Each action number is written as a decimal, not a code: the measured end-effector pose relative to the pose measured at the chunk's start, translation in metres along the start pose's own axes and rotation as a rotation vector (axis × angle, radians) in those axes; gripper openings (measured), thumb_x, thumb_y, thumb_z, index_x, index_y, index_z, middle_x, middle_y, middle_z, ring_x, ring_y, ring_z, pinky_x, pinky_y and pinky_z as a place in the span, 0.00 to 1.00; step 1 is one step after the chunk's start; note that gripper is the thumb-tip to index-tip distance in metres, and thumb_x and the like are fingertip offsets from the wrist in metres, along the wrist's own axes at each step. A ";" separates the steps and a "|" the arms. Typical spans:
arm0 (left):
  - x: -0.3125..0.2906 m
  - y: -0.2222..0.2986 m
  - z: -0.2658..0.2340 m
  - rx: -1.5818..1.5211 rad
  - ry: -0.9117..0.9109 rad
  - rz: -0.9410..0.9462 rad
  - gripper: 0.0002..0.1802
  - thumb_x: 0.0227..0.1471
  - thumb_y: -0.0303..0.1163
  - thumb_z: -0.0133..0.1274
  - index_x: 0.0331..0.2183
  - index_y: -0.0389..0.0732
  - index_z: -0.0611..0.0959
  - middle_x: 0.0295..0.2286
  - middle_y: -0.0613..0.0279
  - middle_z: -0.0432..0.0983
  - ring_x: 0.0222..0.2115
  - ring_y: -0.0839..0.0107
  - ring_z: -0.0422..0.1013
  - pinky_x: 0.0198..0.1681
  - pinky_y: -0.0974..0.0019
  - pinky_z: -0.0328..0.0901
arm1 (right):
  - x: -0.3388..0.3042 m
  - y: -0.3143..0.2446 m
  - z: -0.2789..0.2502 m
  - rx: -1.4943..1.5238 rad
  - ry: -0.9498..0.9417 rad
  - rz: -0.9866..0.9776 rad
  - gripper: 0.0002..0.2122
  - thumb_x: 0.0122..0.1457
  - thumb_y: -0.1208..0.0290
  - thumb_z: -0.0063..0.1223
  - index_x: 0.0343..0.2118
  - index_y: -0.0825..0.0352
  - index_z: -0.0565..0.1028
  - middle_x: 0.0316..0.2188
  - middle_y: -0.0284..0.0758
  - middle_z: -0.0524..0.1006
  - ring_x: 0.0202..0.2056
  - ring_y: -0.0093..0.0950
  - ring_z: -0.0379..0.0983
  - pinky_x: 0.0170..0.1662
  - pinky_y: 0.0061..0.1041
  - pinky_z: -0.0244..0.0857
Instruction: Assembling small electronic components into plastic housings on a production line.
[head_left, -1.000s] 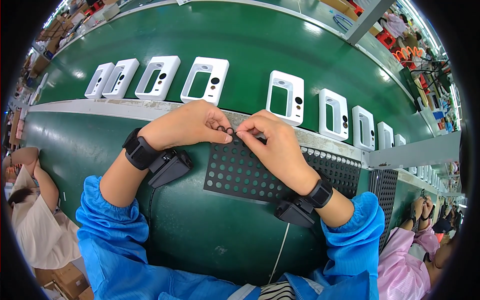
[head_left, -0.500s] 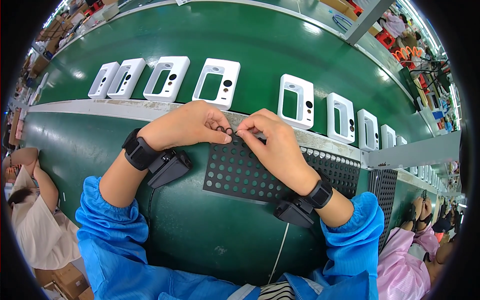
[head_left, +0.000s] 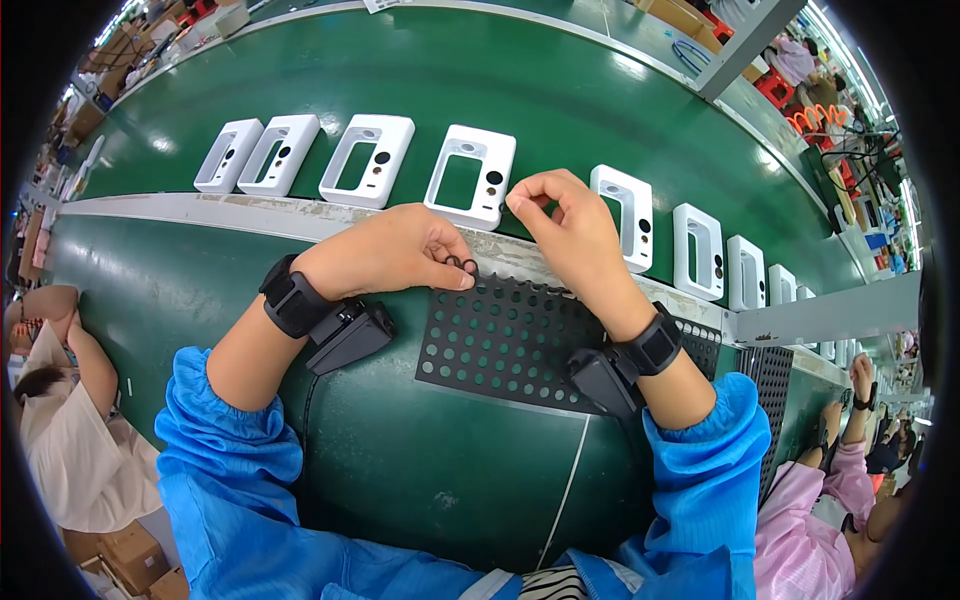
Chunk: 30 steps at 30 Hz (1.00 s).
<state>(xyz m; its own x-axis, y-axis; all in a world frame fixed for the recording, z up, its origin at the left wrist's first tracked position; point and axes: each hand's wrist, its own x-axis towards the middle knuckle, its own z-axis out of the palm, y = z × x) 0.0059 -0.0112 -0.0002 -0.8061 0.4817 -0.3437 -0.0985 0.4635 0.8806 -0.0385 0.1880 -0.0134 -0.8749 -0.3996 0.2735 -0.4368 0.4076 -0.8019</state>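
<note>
Currently | left hand (head_left: 400,248): pinching black rings (head_left: 468,266) | right hand (head_left: 578,232): fingertips together, contents unclear, beside white housing (head_left: 498,158)

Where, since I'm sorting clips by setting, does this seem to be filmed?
Most likely a factory assembly line: similar white frames sit in a row on a long green work surface, and another person in pink is beside it to the right.
</note>
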 end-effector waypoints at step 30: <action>0.000 -0.001 0.000 0.009 0.009 -0.008 0.08 0.46 0.29 0.58 0.29 0.34 0.80 0.23 0.70 0.75 0.25 0.84 0.68 0.32 0.78 0.63 | -0.005 0.021 -0.007 -0.081 0.114 0.081 0.05 0.54 0.73 0.49 0.27 0.69 0.71 0.29 0.33 0.70 0.27 0.20 0.67 0.30 0.18 0.61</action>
<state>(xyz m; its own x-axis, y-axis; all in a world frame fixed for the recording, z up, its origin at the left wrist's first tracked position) 0.0060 -0.0113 -0.0011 -0.8106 0.4711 -0.3478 -0.1000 0.4738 0.8749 -0.0450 0.2044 -0.0281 -0.9239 -0.2689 0.2721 -0.3755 0.5016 -0.7793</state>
